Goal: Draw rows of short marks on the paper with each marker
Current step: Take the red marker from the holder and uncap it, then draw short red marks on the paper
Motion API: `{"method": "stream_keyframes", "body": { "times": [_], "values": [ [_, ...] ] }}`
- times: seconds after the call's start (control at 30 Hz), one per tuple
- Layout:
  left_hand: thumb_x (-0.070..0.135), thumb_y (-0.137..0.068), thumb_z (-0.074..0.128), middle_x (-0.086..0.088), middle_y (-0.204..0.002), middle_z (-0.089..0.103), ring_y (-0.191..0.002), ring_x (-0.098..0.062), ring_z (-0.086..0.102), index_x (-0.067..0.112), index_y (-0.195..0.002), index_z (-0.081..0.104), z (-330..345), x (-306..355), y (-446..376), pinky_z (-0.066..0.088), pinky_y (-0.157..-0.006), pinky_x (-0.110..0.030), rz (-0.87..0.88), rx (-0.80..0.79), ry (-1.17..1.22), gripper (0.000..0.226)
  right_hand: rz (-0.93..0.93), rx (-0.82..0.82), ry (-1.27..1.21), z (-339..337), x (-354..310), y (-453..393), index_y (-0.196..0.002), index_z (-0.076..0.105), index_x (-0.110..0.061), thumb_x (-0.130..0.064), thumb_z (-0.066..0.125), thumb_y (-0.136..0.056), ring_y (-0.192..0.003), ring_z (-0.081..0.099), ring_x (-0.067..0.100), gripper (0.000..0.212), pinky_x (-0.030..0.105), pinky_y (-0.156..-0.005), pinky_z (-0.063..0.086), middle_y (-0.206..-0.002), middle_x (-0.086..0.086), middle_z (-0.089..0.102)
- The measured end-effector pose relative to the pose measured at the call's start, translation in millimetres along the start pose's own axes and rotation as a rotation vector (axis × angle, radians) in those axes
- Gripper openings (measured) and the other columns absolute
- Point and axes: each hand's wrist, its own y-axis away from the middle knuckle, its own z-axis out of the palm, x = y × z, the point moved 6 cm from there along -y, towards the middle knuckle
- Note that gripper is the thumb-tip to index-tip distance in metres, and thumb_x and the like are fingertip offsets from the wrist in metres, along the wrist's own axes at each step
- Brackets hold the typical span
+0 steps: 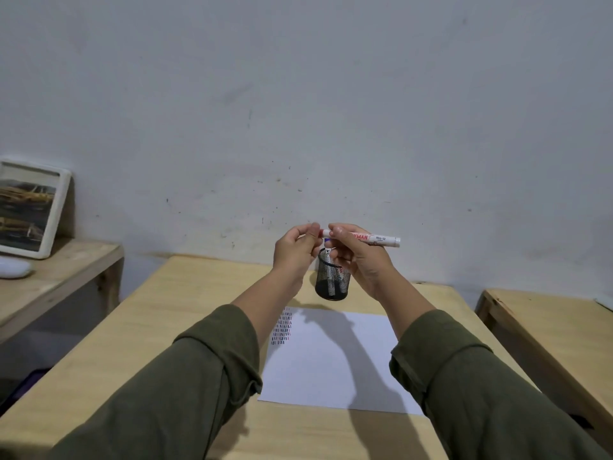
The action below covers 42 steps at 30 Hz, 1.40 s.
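Observation:
I hold a white marker [374, 238] with red lettering level in the air above the table. My right hand [358, 260] grips its barrel. My left hand [297, 252] pinches the marker's left end, where the cap sits; the cap itself is hidden by my fingers. Below the hands stands a black mesh pen cup [331, 280] with at least one more marker in it. A white sheet of paper [335, 356] lies on the table, with several rows of short dark and red marks [282, 328] near its upper left corner.
The wooden table [185, 313] ends at a grey wall. A lower wooden shelf [63, 277] at the left holds a framed picture [30, 209] and a white object [13, 268]. Another wooden surface [557, 327] stands at the right.

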Motion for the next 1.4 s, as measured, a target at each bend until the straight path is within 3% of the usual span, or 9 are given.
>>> {"method": "stream_keyframes", "body": {
  "times": [0.1,0.43,0.57,0.73,0.97,1.1,1.23,1.33,1.4],
  "values": [
    [0.016,-0.092,0.055,0.004,-0.082,0.063,-0.071,-0.003,0.055,0.014,-0.11,0.063,-1,1,1,0.044,-0.069,-0.016,0.065,-0.063,-0.022,0.02,-0.013,-0.002,-0.035,1,1,-2,-0.095,0.066,-0.011,-0.016,0.058,-0.091,-0.056,0.059,0.01,0.009,0.019,-0.06,0.05,-0.071,0.003,0.068],
    [0.014,-0.094,0.051,0.0,-0.079,0.063,-0.065,-0.008,0.047,0.002,-0.105,0.064,-9,-5,0,0.043,-0.065,-0.018,0.06,-0.02,-0.189,0.021,-0.011,-0.006,-0.028,-2,12,-5,-0.09,0.064,-0.007,-0.011,0.057,-0.091,-0.056,0.06,0.014,0.008,0.019,-0.06,0.052,-0.067,0.009,0.065],
    [0.03,-0.095,0.049,0.002,-0.066,0.057,-0.058,-0.01,0.048,0.015,-0.076,0.065,-15,-10,-4,0.044,-0.062,-0.019,0.04,0.026,-0.257,0.03,0.002,-0.025,0.002,-2,15,-6,-0.089,0.064,-0.009,-0.011,0.059,-0.09,-0.056,0.062,0.013,0.006,0.018,-0.061,0.052,-0.07,0.009,0.066],
    [0.039,-0.093,0.049,0.003,-0.061,0.055,-0.058,-0.011,0.05,0.016,-0.069,0.064,-24,-17,-10,0.046,-0.07,-0.027,-0.008,0.085,-0.335,0.036,0.005,-0.02,-0.009,-5,21,-6,-0.088,0.064,-0.009,-0.01,0.059,-0.09,-0.055,0.062,0.012,0.006,0.018,-0.061,0.053,-0.069,0.007,0.066],
    [0.041,-0.087,0.056,0.007,-0.073,0.061,-0.075,-0.013,0.055,0.021,-0.076,0.065,-73,-25,-13,0.045,-0.076,-0.029,-0.016,0.177,-0.418,0.024,0.021,0.002,-0.004,-14,31,-1,-0.09,0.064,-0.006,-0.01,0.058,-0.09,-0.055,0.059,0.014,0.006,0.019,-0.06,0.051,-0.067,0.008,0.064],
    [0.037,-0.078,0.068,0.006,-0.084,0.064,-0.084,-0.012,0.058,0.016,-0.097,0.069,-101,-36,5,0.042,-0.077,-0.023,-0.055,0.243,-0.498,0.028,0.089,0.033,0.005,-10,57,6,-0.089,0.063,-0.006,-0.008,0.059,-0.089,-0.054,0.058,0.014,0.004,0.019,-0.057,0.051,-0.07,0.012,0.061],
    [0.025,-0.077,0.071,0.01,-0.066,0.058,-0.063,-0.006,0.054,0.015,-0.093,0.07,-123,-52,28,0.044,-0.06,-0.022,-0.101,0.267,-0.57,0.018,0.134,0.04,0.009,-4,86,14,-0.089,0.063,-0.005,-0.006,0.058,-0.089,-0.054,0.057,0.014,0.005,0.019,-0.056,0.051,-0.072,0.014,0.06],
    [0.025,-0.071,0.073,0.011,-0.058,0.058,-0.059,-0.009,0.056,0.024,-0.071,0.068,-140,-67,42,0.052,-0.084,-0.037,-0.121,0.312,-0.667,0.005,0.164,0.056,0.025,1,102,23,-0.086,0.063,-0.006,-0.004,0.057,-0.09,-0.047,0.056,0.01,0.007,0.018,-0.053,0.051,-0.063,0.01,0.061],
    [0.024,-0.07,0.071,0.012,-0.059,0.061,-0.066,-0.011,0.061,0.025,-0.067,0.066,-147,-73,48,0.053,-0.089,-0.037,-0.112,0.293,-0.754,0.006,0.186,0.063,0.044,3,112,27,-0.084,0.063,-0.007,-0.004,0.057,-0.09,-0.044,0.055,0.009,0.009,0.017,-0.051,0.05,-0.06,0.008,0.061]
  ]
}}
